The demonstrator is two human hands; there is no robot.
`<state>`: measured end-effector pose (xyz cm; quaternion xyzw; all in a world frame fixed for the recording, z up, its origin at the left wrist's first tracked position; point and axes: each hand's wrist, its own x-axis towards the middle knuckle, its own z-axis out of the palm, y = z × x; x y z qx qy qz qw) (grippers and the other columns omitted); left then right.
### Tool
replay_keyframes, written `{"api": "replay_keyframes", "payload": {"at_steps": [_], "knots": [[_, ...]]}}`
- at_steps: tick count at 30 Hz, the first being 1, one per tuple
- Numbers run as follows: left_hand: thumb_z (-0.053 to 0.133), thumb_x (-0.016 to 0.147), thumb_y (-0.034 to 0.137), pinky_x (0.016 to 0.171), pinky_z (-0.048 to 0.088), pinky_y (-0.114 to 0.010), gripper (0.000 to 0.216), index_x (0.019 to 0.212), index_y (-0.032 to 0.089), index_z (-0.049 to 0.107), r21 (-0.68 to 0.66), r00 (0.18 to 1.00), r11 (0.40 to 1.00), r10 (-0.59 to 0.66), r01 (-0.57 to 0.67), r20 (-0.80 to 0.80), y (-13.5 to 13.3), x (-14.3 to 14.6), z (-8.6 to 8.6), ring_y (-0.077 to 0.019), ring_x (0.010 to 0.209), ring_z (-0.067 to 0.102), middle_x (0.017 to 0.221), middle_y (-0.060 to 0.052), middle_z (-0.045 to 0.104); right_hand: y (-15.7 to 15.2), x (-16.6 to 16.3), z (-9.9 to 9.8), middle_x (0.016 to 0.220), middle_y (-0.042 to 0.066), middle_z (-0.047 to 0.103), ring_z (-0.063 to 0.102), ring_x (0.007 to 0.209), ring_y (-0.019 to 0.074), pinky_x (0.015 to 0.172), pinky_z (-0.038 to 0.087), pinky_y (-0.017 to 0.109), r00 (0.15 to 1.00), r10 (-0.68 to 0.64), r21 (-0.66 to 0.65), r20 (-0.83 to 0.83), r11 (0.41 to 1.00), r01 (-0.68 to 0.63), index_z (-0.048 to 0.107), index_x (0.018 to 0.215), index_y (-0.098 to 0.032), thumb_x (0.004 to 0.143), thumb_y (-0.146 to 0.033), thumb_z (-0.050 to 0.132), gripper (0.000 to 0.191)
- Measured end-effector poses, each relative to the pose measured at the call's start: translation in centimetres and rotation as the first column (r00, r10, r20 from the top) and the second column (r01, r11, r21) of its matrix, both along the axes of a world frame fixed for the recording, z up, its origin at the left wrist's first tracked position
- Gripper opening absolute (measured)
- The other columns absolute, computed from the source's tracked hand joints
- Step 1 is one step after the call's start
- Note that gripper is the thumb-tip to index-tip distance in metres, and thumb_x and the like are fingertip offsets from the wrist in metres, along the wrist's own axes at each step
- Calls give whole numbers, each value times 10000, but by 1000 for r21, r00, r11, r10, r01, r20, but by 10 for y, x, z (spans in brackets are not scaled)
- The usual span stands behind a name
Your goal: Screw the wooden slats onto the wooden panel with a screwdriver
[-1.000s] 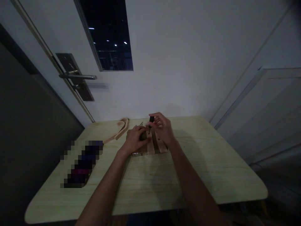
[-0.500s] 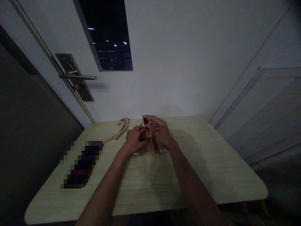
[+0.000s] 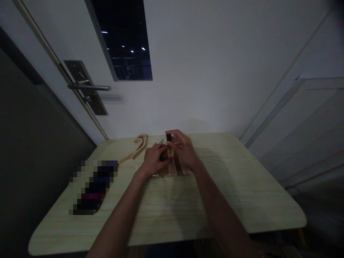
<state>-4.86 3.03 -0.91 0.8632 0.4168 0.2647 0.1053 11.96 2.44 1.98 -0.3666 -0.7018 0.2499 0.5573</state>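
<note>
My right hand [image 3: 183, 148] pinches a short black handle [image 3: 168, 137], which looks like a small screwdriver and stands upright. Its lower end points down at the far end of a pale wooden strip [image 3: 172, 168]. My left hand [image 3: 155, 157] is curled against that strip, thumb and fingertips close to the tool's lower end. Beneath both hands lies a flat brown board or package [image 3: 160, 172] with a shiny near edge. Another pale strip [image 3: 185, 168] shows below my right wrist. The exact contact between tool and strip is too small and dark to tell.
Several thin metal pieces [image 3: 162, 141], perhaps screws, lie just behind my left hand. A curved wooden piece [image 3: 138, 145] rests to the left, near a blurred-out dark object [image 3: 98, 186]. A white door [image 3: 201, 71] with a metal handle [image 3: 91, 87] stands behind the table [image 3: 166, 218].
The black handle now stands straighter, and my right index finger has shifted slightly right and up on its top. My left hand stays in nearly the same place.
</note>
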Motion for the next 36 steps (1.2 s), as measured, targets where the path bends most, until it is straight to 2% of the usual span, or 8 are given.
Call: {"api": "replay_keyframes", "payload": {"at_steps": [8,13,19,23,27,30,33,36], "knots": [[656,794,402,904,449,-440,444,1169,166,632,-11,1000,1000,5,-5,-7,-1,0,2,-286,1032,544,1138,-112,619,4,-2,-4,809,-24,582,576,643,106,537,486,233,996,-90,16,4,996,90,595,1084,-288,785,-213,669,317],[659,792,402,898,452,-436,434,1169,189,630,-3,1000,1000,10,-10,-6,-1,0,1,-281,1033,546,1140,-102,618,3,-4,-3,886,-8,592,563,647,98,572,513,241,989,-141,82,34,987,138,583,1070,-266,787,-186,655,302],[668,793,411,909,451,-428,405,1124,179,648,3,1000,1000,7,-7,7,-1,1,1,-277,1032,557,1141,-109,622,-2,-1,0,1144,51,611,635,890,142,716,576,285,999,45,64,17,997,-46,514,1125,-258,877,-243,548,251],[669,787,434,909,454,-440,424,1120,173,650,6,1000,1000,14,-14,2,-1,0,0,-292,1048,552,1145,-112,622,-1,1,-2,1127,59,642,666,964,158,829,575,335,983,177,15,-49,984,-176,497,1151,-254,909,-271,514,244],[670,784,427,917,453,-440,417,1123,187,640,12,1000,1000,13,-13,12,-1,0,-1,-286,1061,546,1166,-102,612,1,0,-4,1023,29,675,675,918,158,821,577,334,985,152,-6,-80,988,-153,531,1181,-277,891,-264,538,291],[677,777,413,899,457,-439,407,1107,178,642,9,1000,1000,8,-8,0,0,-1,-2,-286,1043,545,1135,-105,616,1,-2,-2,1059,20,683,667,929,154,854,570,338,983,164,-29,-85,986,-167,523,1270,-305,873,-252,557,402],[678,775,407,886,458,-441,417,1116,172,639,9,1000,1000,10,-10,-1,1,-1,-3,-287,1030,544,1117,-108,617,1,-4,-2,1100,6,680,665,927,143,863,563,332,984,146,-29,-100,988,-150,602,1182,-305,849,-223,573,344],[676,778,404,888,453,-432,422,1130,173,637,6,1000,1000,5,-5,1,2,-1,-3,-282,1027,543,1110,-105,616,2,-3,-3,966,-10,689,667,836,128,803,566,308,987,113,-41,-117,992,-118,636,1095,-287,819,-202,604,291]]}}
